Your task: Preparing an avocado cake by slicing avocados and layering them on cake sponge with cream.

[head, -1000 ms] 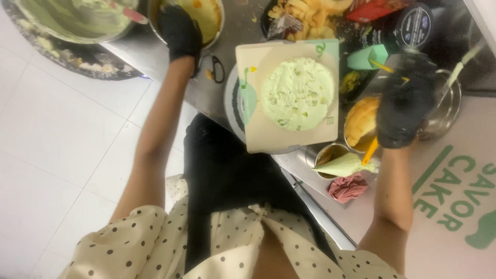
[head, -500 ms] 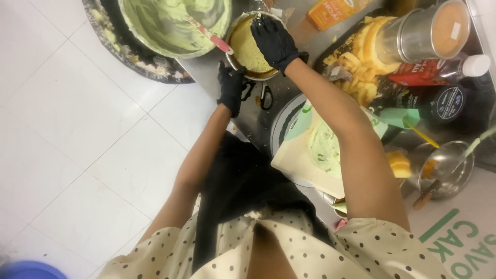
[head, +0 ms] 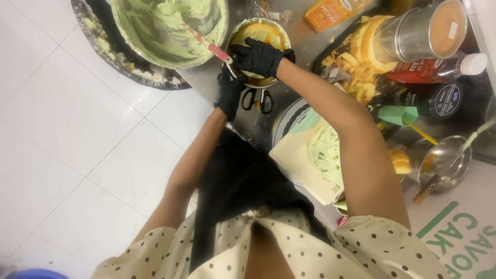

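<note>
Head view: both gloved hands on small bowl [head: 257, 39] of orange filling just beside the green-cream bowl [head: 170, 28], left hand [head: 229, 92] clamping rim, right hand [head: 257, 57] curled inside (tool unclear), cake [head: 326, 152] near it part-frosted, filling likely pending.

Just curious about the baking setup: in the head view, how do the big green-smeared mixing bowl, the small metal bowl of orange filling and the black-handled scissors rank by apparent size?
1. Big green-smeared mixing bowl, partly cropped
2. Small metal bowl of orange filling
3. Black-handled scissors
</note>
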